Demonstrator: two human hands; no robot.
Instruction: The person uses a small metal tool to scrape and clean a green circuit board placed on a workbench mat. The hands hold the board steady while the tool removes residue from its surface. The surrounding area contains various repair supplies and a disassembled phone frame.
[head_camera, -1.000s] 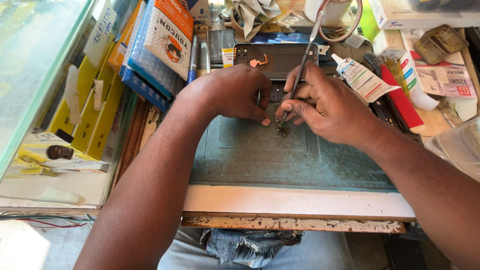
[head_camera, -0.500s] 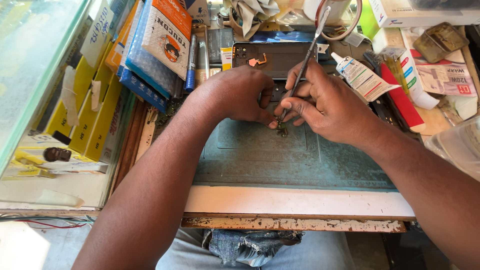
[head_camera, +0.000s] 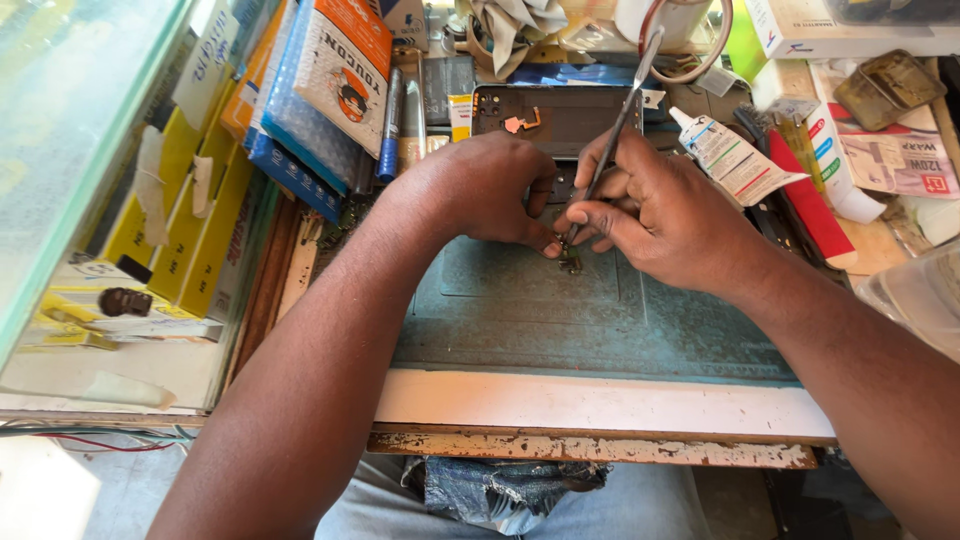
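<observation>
The small metal part (head_camera: 570, 262) sits on the teal mat (head_camera: 600, 320), barely shifted over the last second. The left hand (head_camera: 480, 190) pins it with curled fingertips; the right hand (head_camera: 665, 215) grips the thin metal tool (head_camera: 610, 150), its tip staying on the part, so work continues in place.

tool angle: the thin metal tool (head_camera: 612, 135) in the right hand (head_camera: 668, 215) leans a bit further right at the top than a second ago; its upper end now sits close to the tape roll (head_camera: 690, 30).

tip: pretty much on the same spot, on the small part (head_camera: 570, 262) on the green mat (head_camera: 600, 320).

left hand (head_camera: 490, 190): barely shifted, fingertips look tucked a touch tighter next to the part.

view: camera nudged a hair, so the whole bench sits slightly different in frame.
</observation>
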